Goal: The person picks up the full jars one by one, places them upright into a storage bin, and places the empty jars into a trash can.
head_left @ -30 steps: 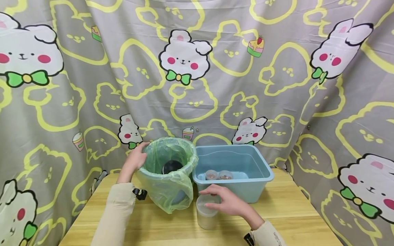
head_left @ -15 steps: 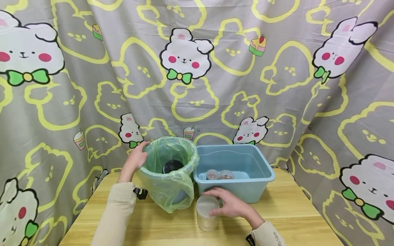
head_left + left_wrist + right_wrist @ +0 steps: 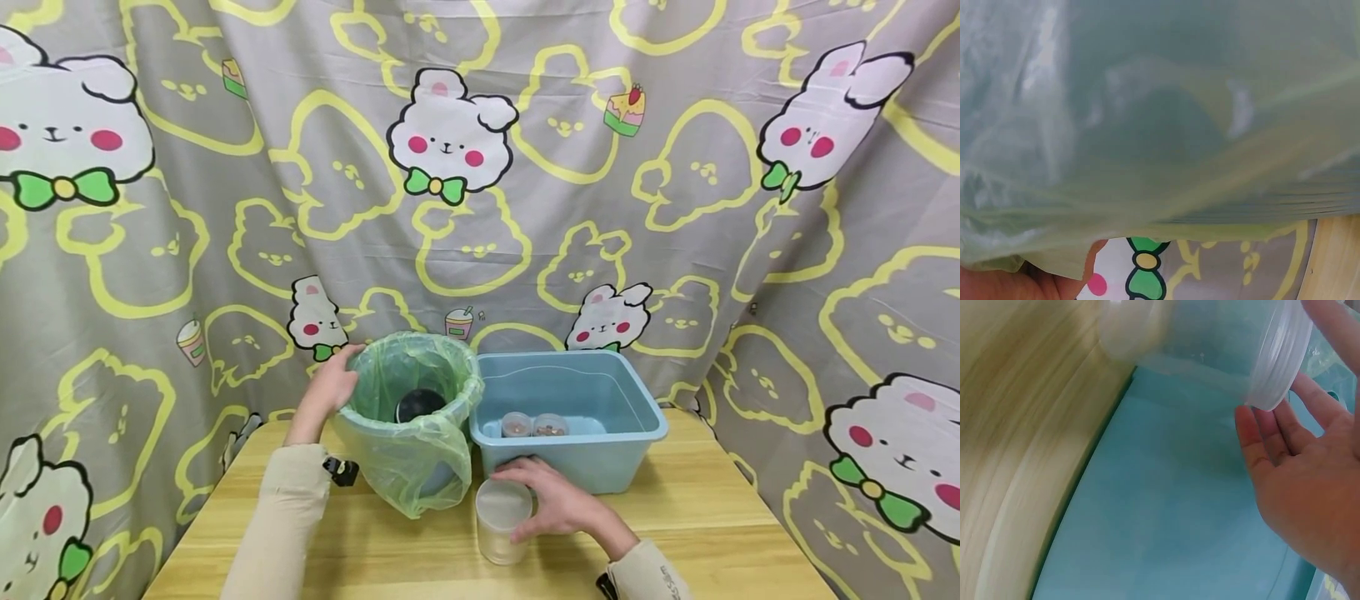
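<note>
My left hand [image 3: 334, 388] grips the left rim of a trash can [image 3: 408, 427] lined with a thin green plastic bag; a dark round object [image 3: 420, 404] lies inside. In the left wrist view the bagged wall [image 3: 1160, 144] fills most of the picture, with part of the hand [image 3: 1029, 284] at the lower left. A clear plastic jar [image 3: 504, 533] with a frosted lid stands upright on the table. My right hand [image 3: 558, 502] holds it by the lid, thumb on the near side and fingers on the far side. The right wrist view shows fingertips [image 3: 1249, 428] right at the lid's edge.
A blue plastic bin [image 3: 585, 462] stands behind the jar, right beside the trash can. Two small lidded tubs [image 3: 550, 427] sit in it. The wooden table [image 3: 675, 542] ends at a grey patterned curtain [image 3: 465, 250].
My right hand has come down from above the lid to around its sides, and the jar has shifted very slightly. The left hand has stayed on the trash can's rim.
</note>
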The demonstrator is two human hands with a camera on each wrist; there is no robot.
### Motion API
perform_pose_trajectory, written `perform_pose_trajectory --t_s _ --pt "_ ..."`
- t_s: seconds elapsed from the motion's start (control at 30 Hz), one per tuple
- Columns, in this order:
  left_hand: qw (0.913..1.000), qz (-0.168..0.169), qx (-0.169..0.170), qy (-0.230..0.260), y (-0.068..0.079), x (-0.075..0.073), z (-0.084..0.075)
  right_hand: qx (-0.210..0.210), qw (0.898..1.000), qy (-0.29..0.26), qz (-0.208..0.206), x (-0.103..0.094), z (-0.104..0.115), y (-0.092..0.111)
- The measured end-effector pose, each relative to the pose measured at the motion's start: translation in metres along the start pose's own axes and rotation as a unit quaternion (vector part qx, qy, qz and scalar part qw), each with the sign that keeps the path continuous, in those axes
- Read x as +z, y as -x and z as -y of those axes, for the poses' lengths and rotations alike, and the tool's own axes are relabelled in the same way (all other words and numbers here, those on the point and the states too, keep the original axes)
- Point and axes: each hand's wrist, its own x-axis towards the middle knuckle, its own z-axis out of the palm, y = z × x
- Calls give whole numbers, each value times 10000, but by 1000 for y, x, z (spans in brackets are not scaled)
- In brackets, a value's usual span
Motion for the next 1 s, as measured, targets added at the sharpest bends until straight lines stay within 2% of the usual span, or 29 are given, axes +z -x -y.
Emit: perform_pose_trajectory --t_s 0.5,0.77,1.0 --pt "10000 -8 -2 43 0 -2 0 88 9992 -352 164 3 -1 -1" --pt "10000 20 -28 37 0 -1 0 268 9981 -465 295 4 -1 -1" --pt "10000 2 -29 43 1 0 0 39 9990 -386 199 5 -2 1"
